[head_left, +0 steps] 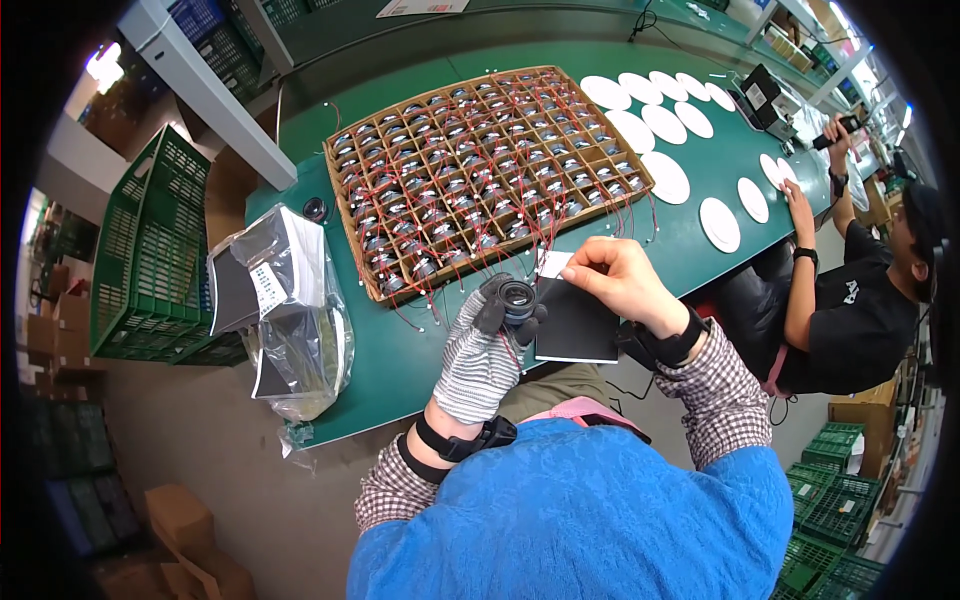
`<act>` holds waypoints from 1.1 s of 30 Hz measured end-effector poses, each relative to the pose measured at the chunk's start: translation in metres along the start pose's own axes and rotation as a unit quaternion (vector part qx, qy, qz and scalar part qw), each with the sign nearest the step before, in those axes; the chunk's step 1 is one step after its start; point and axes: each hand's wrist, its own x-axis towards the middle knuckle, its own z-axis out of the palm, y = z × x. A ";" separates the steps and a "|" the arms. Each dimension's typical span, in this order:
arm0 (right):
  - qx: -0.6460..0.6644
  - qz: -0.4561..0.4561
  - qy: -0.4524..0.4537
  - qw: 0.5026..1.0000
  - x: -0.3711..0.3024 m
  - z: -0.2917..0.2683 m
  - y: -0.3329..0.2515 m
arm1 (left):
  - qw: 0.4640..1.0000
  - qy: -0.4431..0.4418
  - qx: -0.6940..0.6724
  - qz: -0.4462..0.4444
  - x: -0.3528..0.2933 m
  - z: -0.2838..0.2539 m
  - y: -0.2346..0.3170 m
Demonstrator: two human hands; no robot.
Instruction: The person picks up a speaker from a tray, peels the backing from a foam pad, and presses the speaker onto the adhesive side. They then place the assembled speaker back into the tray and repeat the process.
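In its striped grey glove, my left hand (478, 362) grips a small round black speaker (517, 297), its ring-shaped face turned up. Thin red wires trail near it. My bare right hand (628, 282) pinches a small white slip (553, 264) between thumb and fingertips, just right of the speaker and apart from it. Beneath that hand, a flat black sheet (578, 328) lies at the table's near edge. Straight ahead, a cardboard tray (349, 225) divided into cells holds many similar speakers, with red wires strewn over them.
Clear plastic bags with black sheets (300, 300) lie left on the green table (385, 365), beside a loose round black part (315, 210). White discs (665, 178) spread to the right. A co-worker (850, 310) there handles discs. A green crate (150, 250) and metal post (215, 90) stand left.
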 end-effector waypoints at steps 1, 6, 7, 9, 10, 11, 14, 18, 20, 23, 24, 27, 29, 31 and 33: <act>0.001 0.003 -0.003 1.000 0.003 0.002 -0.001 | 1.000 -0.016 -0.009 -0.009 0.000 -0.001 -0.001; 0.013 -0.018 -0.023 0.999 0.016 0.012 -0.005 | 0.999 -0.027 -0.030 -0.015 -0.001 0.001 -0.001; 0.028 -0.020 -0.033 0.999 0.018 0.015 -0.007 | 0.999 -0.027 -0.031 -0.014 -0.001 0.000 -0.001; 0.058 -0.023 -0.055 0.997 0.021 0.021 -0.010 | 0.999 -0.023 -0.032 -0.020 -0.002 -0.002 -0.001; 0.058 -0.024 -0.057 0.996 0.022 0.023 -0.012 | 0.999 -0.021 -0.033 -0.023 -0.002 -0.003 0.000; 0.070 -0.024 -0.070 0.995 0.024 0.025 -0.015 | 0.999 -0.020 -0.034 -0.020 -0.002 -0.003 0.001; 0.093 -0.023 -0.099 0.990 0.027 0.028 -0.019 | 0.998 -0.031 -0.022 -0.040 -0.001 -0.002 0.003; 0.074 -0.058 -0.119 0.988 0.032 0.030 -0.021 | 0.998 -0.045 0.007 -0.044 0.000 -0.007 0.005; 0.056 -0.072 -0.138 0.986 0.033 0.029 -0.027 | 0.998 -0.042 -0.005 -0.048 0.000 -0.007 0.006; 0.053 -0.075 -0.153 0.984 0.035 0.029 -0.027 | 0.997 -0.036 -0.026 -0.058 0.000 -0.007 0.006; 0.059 -0.072 -0.159 0.983 0.036 0.029 -0.027 | 0.997 -0.039 -0.029 -0.061 0.000 -0.008 0.007; 0.074 -0.056 -0.159 0.983 0.036 0.029 -0.027 | 0.996 -0.046 -0.036 -0.068 0.000 -0.010 0.007; 0.092 -0.034 -0.146 0.984 0.035 0.029 -0.029 | 0.995 -0.055 -0.040 -0.074 0.001 -0.010 0.006; 0.124 -0.030 -0.149 0.981 0.033 0.026 -0.024 | 0.994 -0.060 -0.044 -0.076 0.001 -0.010 0.006; 0.189 -0.022 -0.152 0.970 0.030 0.023 -0.020 | 0.994 -0.076 -0.049 -0.068 0.001 -0.011 0.008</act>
